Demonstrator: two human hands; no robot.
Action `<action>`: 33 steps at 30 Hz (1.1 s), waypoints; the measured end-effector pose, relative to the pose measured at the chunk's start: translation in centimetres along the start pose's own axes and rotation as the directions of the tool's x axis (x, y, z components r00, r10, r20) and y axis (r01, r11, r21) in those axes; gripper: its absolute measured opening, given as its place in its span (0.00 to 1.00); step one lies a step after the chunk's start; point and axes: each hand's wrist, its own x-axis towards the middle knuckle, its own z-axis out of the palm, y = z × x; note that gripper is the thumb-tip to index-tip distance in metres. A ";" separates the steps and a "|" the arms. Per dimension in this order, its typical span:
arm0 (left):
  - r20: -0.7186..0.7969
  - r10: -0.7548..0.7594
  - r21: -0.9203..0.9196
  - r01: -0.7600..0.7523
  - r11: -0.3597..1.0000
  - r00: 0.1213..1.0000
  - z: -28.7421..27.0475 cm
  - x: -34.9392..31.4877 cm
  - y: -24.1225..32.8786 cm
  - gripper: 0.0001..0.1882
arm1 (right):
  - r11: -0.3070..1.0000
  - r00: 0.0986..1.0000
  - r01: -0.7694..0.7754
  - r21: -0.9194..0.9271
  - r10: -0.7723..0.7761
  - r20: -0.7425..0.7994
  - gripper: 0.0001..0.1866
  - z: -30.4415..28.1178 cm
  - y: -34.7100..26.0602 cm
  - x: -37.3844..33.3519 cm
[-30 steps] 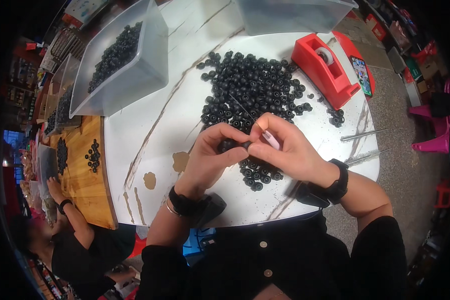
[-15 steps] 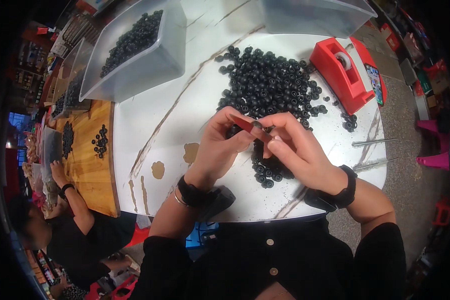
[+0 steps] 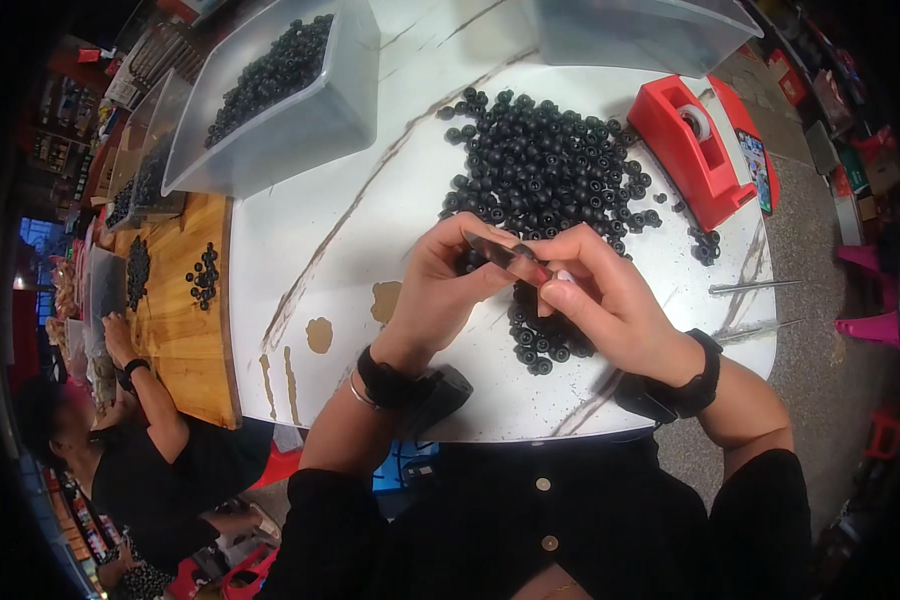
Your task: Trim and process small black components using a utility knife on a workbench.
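My left hand is closed, its thumb and forefinger pinching a small round black part, mostly covered by the fingers. Facing it, my right hand has its fingers closed on the near right end of a thin flat metal blade. The blade slants up and left across the gap between the hands, against the black part; its gripped end is hidden. Just beyond and beneath both hands spreads a pile of similar black round parts, several with holes in the middle.
A translucent bin of black parts stands far left, another bin at the far edge. A red tape dispenser and a phone lie right, near a thin metal rod. A co-worker sits left by a wooden table.
The blade has turned slightly between my fingers, its face now greyer with red only near the right end. Both hands stay nearly in place; the whole view has shifted slightly.
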 end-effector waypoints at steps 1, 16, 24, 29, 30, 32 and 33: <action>0.000 0.000 0.000 0.000 1.000 1.000 0.0 0.0 0.0 0.07 | 1.000 1.000 0.000 0.000 0.000 0.000 0.11 0.0 0.1 0.0; -0.051 -0.099 -0.123 0.092 0.988 0.994 0.7 -0.1 0.5 0.06 | 0.984 0.997 -0.045 0.171 0.054 -0.048 0.09 0.0 -0.2 0.2; 0.032 -0.072 0.017 0.071 0.997 0.997 0.6 0.0 0.1 0.08 | 0.892 0.967 -0.238 0.385 0.254 0.011 0.09 -0.2 -0.7 0.4; 0.107 -0.037 0.137 0.023 0.990 0.994 0.6 -0.2 0.2 0.08 | 0.933 0.964 -0.266 0.243 0.262 0.049 0.09 -0.4 -0.8 0.4; 0.116 -0.053 0.109 0.040 0.993 0.992 0.5 -0.2 0.2 0.08 | 0.929 0.959 -0.282 0.240 0.273 0.074 0.09 -0.5 -1.0 0.4; 0.118 -0.048 0.020 0.046 0.999 0.992 0.4 -0.3 0.1 0.08 | 0.897 0.947 -0.321 0.305 0.302 0.107 0.08 -0.6 -1.3 0.5; 0.124 -0.044 -0.071 0.053 0.996 0.991 0.4 -0.2 0.0 0.09 | 0.859 0.934 -0.358 0.367 0.331 0.137 0.07 -0.7 -1.4 0.5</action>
